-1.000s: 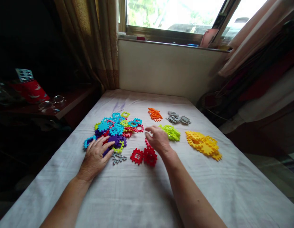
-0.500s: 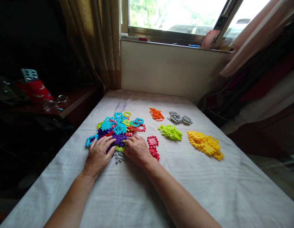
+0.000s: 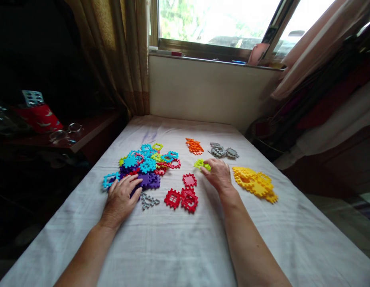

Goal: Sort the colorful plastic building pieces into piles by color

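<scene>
Since the earlier frame, the right hand (image 3: 217, 174) has moved from the near edge of the mixed pile (image 3: 147, 164) to the lime-green pieces (image 3: 200, 164), and the lime-green piece formerly seen at that edge is no longer visible there. The left hand (image 3: 121, 198) remains at the near left side of the pile. Condition of the left hand: open, palm down, fingers spread and resting on the purple pieces (image 3: 148, 180). Condition of the right hand: fingers bent over the lime-green pieces and covering most of them; whether it grips one cannot be determined. The mixed pile, of cyan, purple, red and lime-green toothed pieces, lies overlapping on the left part of the sheet-covered surface (image 3: 173, 247). A cyan frame piece (image 3: 110, 180) lies at its left edge, beside the left fingertips. A grey triangular piece (image 3: 149, 201) lies flat just in front of the pile, to the right of the left hand. Between the hands is the red group (image 3: 189, 199), several of its pieces overlapping, with a window-patterned red piece (image 3: 173, 198) at its left. Sorted by colour beyond and to the right are the orange stack (image 3: 193, 146), the grey group (image 3: 217, 151) and the yellow heap (image 3: 257, 183), the last lying to the right of the right hand.
</scene>
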